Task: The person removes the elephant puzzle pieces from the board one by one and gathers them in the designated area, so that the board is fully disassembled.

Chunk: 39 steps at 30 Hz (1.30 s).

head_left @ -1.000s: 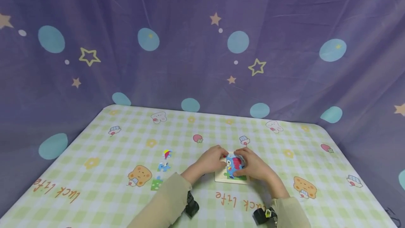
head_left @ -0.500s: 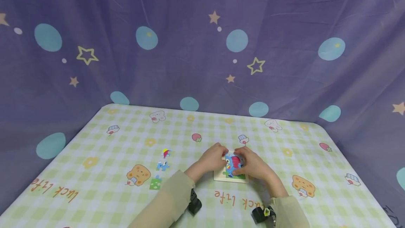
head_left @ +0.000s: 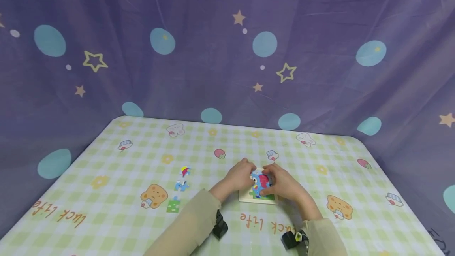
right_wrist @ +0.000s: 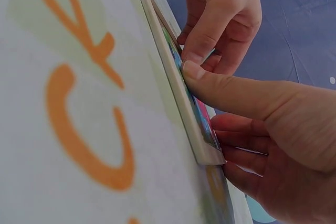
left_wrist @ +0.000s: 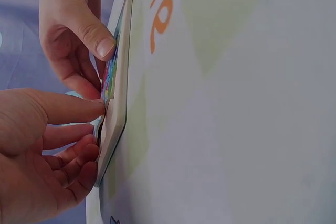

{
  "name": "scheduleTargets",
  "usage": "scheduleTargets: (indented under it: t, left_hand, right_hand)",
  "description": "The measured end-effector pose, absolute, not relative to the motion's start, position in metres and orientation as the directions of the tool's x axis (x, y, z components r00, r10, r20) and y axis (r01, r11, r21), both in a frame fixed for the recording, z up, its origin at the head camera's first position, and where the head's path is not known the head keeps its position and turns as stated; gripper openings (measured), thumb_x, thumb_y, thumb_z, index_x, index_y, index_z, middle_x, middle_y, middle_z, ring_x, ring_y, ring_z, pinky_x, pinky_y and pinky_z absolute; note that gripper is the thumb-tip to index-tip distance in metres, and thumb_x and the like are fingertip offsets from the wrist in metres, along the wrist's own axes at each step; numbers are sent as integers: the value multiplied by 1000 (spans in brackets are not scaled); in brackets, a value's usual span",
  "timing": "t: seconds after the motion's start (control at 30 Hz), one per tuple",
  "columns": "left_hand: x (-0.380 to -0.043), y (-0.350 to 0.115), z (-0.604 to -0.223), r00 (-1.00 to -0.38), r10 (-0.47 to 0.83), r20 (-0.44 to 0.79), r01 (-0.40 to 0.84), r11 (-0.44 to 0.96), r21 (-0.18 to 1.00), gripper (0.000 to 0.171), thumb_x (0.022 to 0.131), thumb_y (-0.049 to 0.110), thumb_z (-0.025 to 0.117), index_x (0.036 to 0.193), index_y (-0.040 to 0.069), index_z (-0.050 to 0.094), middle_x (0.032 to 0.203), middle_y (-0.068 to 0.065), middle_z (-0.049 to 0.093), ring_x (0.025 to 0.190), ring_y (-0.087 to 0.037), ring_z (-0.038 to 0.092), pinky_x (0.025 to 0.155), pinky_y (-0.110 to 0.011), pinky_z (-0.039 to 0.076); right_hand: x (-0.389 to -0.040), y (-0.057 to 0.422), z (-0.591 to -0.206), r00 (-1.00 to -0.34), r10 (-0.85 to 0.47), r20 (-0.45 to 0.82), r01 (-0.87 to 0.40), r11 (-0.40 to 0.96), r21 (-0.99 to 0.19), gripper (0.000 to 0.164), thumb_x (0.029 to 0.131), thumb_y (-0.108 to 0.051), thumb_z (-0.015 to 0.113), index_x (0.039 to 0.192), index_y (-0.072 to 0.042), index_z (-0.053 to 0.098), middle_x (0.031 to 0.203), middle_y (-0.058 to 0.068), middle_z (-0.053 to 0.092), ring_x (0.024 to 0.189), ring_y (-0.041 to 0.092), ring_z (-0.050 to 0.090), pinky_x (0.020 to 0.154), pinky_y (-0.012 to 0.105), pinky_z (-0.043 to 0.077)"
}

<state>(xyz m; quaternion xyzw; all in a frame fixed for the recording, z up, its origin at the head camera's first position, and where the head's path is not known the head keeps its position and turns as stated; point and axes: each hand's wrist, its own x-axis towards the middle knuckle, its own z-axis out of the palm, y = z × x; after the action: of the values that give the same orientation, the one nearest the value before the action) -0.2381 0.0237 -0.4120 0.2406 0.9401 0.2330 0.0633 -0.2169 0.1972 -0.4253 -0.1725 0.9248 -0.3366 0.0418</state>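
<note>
A small wooden puzzle board [head_left: 245,198] lies on the table, its right part filled with a blue and red cartoon animal picture [head_left: 261,187]. My left hand [head_left: 239,175] is at the board's far left, its thumb and fingers pinching a puzzle piece [right_wrist: 213,52] of which only a small blue-green edge shows between them. On the other side, my right hand [head_left: 286,184] grips the board, thumb laid on the picture and fingers curled at the far right edge. The board's left part shows bare wood. Both hands cover some of the picture.
Left of the board, three loose puzzle pieces lie in a column: a yellow and red one [head_left: 185,171], a blue one [head_left: 181,186] and a green one [head_left: 173,205]. A checked cloth [head_left: 117,192] covers the table. Behind hangs a purple curtain [head_left: 199,78].
The head view has shifted slightly, so the table sits a little further left and higher in it. Both hands stay at the board, with only slight finger movement on the left.
</note>
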Motion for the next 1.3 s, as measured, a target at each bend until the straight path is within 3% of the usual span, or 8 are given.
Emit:
scheduleTargets:
  t: [0.23,0.5,0.87,1.3]
  left_hand:
    - [-240,24,-414,-879,477,1,412,759,505,41,74,17,72,112,7,58,95,-2,52,84,-13,50,78,-26,43]
    - [-239,23,-415,-887,461,7,391,744,542,38,73,14,71,109,10,58,90,0,50,78,-11,48,70,-25,42]
    - [-240,22,-414,-898,431,91,398,705,588,12,81,10,63,93,14,62,73,3,48,62,-10,43,56,-22,35]
    - [-239,20,-411,-913,389,123,378,696,610,6,81,10,60,83,16,62,69,6,50,58,-9,45,53,-22,35]
  right_hand:
    - [-217,196,-424,-943,-333,22,-267,714,-647,71,61,-27,84,118,1,53,116,9,55,105,23,52,92,43,39]
    - [-216,196,-426,-942,-335,32,-277,715,-642,66,60,-27,84,113,-1,55,118,9,54,105,22,51,92,43,39]
    - [-216,195,-424,-943,-332,33,-276,722,-635,61,60,-27,84,109,-3,55,116,8,54,96,19,50,87,39,40]
    - [-217,197,-425,-941,-336,30,-279,725,-630,60,60,-29,84,107,-5,56,122,9,52,108,24,51,92,43,39]
